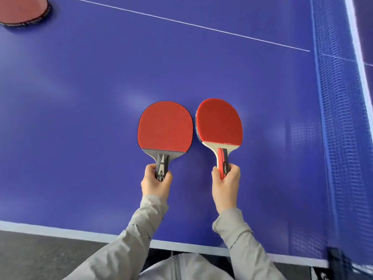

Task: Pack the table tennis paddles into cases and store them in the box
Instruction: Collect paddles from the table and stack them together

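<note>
Two red-faced table tennis paddles are side by side over the blue table (80,118). My left hand (156,181) grips the dark grey handle of the left paddle (165,126), whose blade has a black edge. My right hand (226,182) grips the red and black handle of the right paddle (219,122), which shows pale wood below the rubber and is tilted slightly. The blades nearly touch. No case or box is in view.
A third red paddle (22,10) lies at the far left corner of the view, partly cut off. The blue net (339,118) runs along the right side. The table's white front edge (60,231) borders grey floor (40,259) below.
</note>
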A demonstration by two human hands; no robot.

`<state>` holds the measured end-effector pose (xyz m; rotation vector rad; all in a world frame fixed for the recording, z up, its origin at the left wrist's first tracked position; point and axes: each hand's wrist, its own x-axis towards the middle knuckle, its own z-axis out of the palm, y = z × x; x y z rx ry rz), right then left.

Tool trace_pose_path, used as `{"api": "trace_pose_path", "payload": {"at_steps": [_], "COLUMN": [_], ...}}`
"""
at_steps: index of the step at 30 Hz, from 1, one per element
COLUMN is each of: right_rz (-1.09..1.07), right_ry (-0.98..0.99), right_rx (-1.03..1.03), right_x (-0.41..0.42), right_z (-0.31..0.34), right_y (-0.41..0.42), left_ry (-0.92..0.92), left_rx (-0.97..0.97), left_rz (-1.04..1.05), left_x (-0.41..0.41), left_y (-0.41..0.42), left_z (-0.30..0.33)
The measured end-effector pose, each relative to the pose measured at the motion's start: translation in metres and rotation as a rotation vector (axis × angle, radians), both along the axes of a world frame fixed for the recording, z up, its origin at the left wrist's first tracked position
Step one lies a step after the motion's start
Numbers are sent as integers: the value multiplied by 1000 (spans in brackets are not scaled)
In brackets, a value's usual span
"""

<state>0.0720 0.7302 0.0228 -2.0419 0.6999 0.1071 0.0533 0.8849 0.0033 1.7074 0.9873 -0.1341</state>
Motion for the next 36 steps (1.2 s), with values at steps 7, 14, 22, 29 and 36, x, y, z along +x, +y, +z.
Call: {"api": "trace_pose_path", "payload": {"at_steps": [7, 14, 22, 29, 36], "right_rz": [-89, -57, 21, 73, 153], "right_ry": [24, -4, -37, 27, 47], "right_rx": [-28, -24, -31, -194, -211], "right_x": [-53, -55, -53, -60, -64], "right_z": [4, 7, 3, -11, -16], "right_y": [7, 40, 103, 117, 111], "left_ry": [76, 33, 38, 117, 96], "left_rx": [-29, -262, -641, -761, -808], "left_rz": [-170, -463, -693, -750, -683], "left_x": [-27, -29, -24, -17, -19], "left_y": [0, 28, 59, 73, 73], "left_z": [-13, -17, -13, -11, -17]}}
